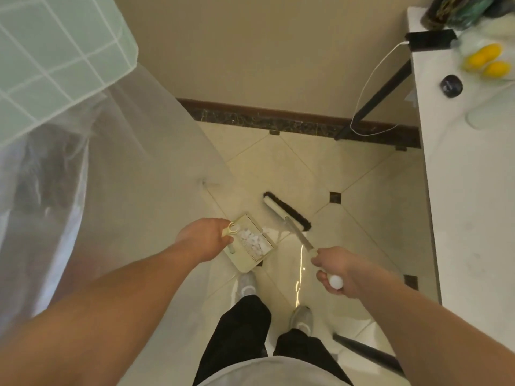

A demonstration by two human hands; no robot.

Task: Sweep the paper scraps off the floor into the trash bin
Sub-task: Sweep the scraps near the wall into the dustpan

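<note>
My left hand (202,236) grips the handle of a cream dustpan (248,256) held over the tiled floor. White paper scraps (254,242) lie piled inside the pan. My right hand (335,270) holds the top of a broom handle (299,236). The broom head (287,210), white with dark bristles, rests on the floor just beyond and to the right of the dustpan. A few white scraps (267,231) lie between pan and broom. No trash bin is plainly visible.
A translucent curtain or plastic sheet (119,168) drapes at the left under a green gridded surface (53,54). A white table (471,190) with lemons, a phone and a cable stands at the right. Wall and dark skirting (292,121) lie ahead. My feet stand below.
</note>
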